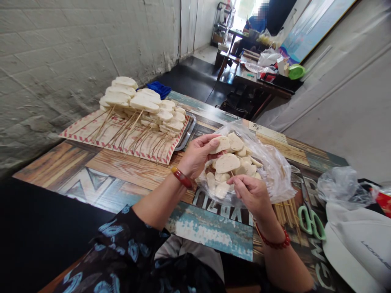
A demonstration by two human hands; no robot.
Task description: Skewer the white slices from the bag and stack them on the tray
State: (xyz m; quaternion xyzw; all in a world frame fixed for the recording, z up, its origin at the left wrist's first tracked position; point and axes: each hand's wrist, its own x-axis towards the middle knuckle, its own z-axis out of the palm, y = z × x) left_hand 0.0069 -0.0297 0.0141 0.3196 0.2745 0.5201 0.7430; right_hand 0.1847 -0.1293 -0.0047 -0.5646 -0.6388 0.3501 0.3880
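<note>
Left hand (198,156): reaches in from the lower left, forearm slanting upward, thumb above and fingers beneath, closed on the edge of one slice (222,144) over the bag (276,171).
Right hand (252,193): comes up from the lower right, thumb and forefinger pinched together on a skewer (232,175), the other fingers curled in. The skewer points up at a broader slice (227,163) just below the first; whether it has pierced it, I cannot tell.
Bracelets: a smooth amber-red bangle (182,178) on the left wrist, red beads (276,244) on the right.
Bag: clear, crinkled plastic, spread open around a loose heap of flat, pale, rounded slices.
Stack (145,103): similar slices piled in rows at the left, thin wooden sticks fanning toward the person over red-and-white paper (79,132), a shiny metal tray (191,129) showing beside it.
Table (100,162): a patchwork of brown and worn blue wood-look panels with lettering.
Right side: spare sticks (287,213), green-handled scissors (311,221) and a white cap (360,244).
</note>
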